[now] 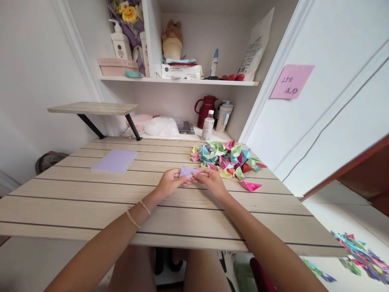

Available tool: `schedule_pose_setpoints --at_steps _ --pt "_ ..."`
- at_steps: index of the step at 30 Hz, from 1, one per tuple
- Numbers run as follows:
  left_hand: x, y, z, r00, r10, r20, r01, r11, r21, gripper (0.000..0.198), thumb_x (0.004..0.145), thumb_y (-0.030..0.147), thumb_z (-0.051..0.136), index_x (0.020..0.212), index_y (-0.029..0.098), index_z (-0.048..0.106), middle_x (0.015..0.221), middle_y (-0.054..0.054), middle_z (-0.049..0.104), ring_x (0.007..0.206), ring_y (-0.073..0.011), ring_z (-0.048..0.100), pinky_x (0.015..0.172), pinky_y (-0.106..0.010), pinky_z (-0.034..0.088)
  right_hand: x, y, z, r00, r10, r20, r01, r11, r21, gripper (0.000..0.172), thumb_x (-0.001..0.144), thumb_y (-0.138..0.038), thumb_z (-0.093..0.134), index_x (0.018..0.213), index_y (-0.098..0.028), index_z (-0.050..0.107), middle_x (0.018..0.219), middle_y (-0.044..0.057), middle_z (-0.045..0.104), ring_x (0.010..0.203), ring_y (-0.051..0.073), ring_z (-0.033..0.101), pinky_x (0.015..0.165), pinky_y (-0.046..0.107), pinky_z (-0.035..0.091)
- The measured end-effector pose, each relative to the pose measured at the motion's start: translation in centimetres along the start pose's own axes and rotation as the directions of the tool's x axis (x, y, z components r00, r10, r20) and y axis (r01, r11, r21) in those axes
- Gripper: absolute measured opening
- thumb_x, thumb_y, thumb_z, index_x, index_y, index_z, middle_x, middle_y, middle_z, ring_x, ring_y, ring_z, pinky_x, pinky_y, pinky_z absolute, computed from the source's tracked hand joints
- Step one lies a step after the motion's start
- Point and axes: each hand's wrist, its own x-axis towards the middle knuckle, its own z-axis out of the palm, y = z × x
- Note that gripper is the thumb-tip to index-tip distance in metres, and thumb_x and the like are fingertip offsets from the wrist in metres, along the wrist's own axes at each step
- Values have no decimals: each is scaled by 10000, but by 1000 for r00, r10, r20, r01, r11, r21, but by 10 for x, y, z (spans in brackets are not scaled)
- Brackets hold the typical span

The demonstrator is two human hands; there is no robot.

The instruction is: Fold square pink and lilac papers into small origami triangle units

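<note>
A small folded piece of lavender paper (186,171) is held just above the table between both hands. My left hand (171,180) pinches its left end, thumb in front and fingers behind. On its right end, the thumb and fingers of my right hand (212,180) are closed. To the right of my hands lies a heap of colourful folded paper boats (223,156). One bright pink paper boat (251,185) sits apart, nearer to me. On the left of the table rests a stack of square lavender paper (114,161).
The slatted wooden table (121,198) has a small raised shelf (94,108) at back left. Behind stand a clear bottle (208,126), a red jug (206,111) and a pale tumbler (224,116). More folded paper (361,255) lies lower, off the right edge.
</note>
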Motion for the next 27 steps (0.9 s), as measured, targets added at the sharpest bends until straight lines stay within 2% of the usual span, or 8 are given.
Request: schedule_pose_setpoints --at_steps 3,7,12,15,18,21,24,27 --pt "-2 3 -2 1000 -24 11 24 1000 0 332 649 293 690 885 70 622 834 -131 678 690 -176 646 667 -291 510 0 -2 0 999 45 30 -46 997 61 281 667 -364 663 837 -141 644 738 62 681 716 158 651 750 298 509" --pt "-5 6 -5 993 -94 67 95 995 -15 341 632 288 703 882 75 609 835 -135 674 667 -190 650 633 -292 504 -2 -5 0 988 105 114 -111 993 49 246 696 -357 642 813 -141 642 730 71 682 725 164 657 747 292 517" --pt "-5 7 -10 989 -147 33 148 988 -43 278 649 330 682 773 102 584 760 -93 666 645 -176 636 599 -272 485 -2 -6 -2 974 153 168 -161 986 33 231 714 -348 628 797 -132 638 728 87 683 713 185 662 722 315 527" --pt "-3 6 -11 987 -162 9 162 983 -86 257 646 325 686 728 102 585 710 -70 649 634 -154 617 588 -248 471 -2 -6 -2 981 116 155 -121 992 25 280 728 -376 607 871 -138 641 777 90 685 728 184 658 735 326 518" --pt "-2 3 -11 988 -152 -21 144 966 -216 237 640 300 694 738 106 597 725 -60 636 650 -141 602 588 -236 467 -2 -6 -1 994 7 105 -8 1000 9 352 715 -383 619 1003 -182 617 874 73 681 793 181 644 772 342 500" --pt "-1 0 -10 990 -137 -32 118 932 -343 200 640 253 699 746 112 607 691 -25 604 591 -82 556 509 -160 423 -3 -4 1 995 -78 63 79 996 -28 363 653 -356 680 981 -207 637 913 54 675 822 180 628 789 343 489" --pt "-1 -2 -9 988 -151 -17 129 895 -426 157 648 219 697 710 113 599 585 24 534 484 -19 470 429 -100 353 -2 1 6 993 -74 91 76 997 -19 316 618 -361 701 887 -198 674 845 40 681 757 168 625 765 338 495" --pt "-1 -3 -6 986 -166 -7 142 864 -484 117 674 188 679 716 114 600 589 33 528 490 -4 476 496 -85 406 -2 4 9 992 -23 120 21 1000 16 349 621 -392 688 909 -195 672 795 33 680 705 155 615 743 336 500"
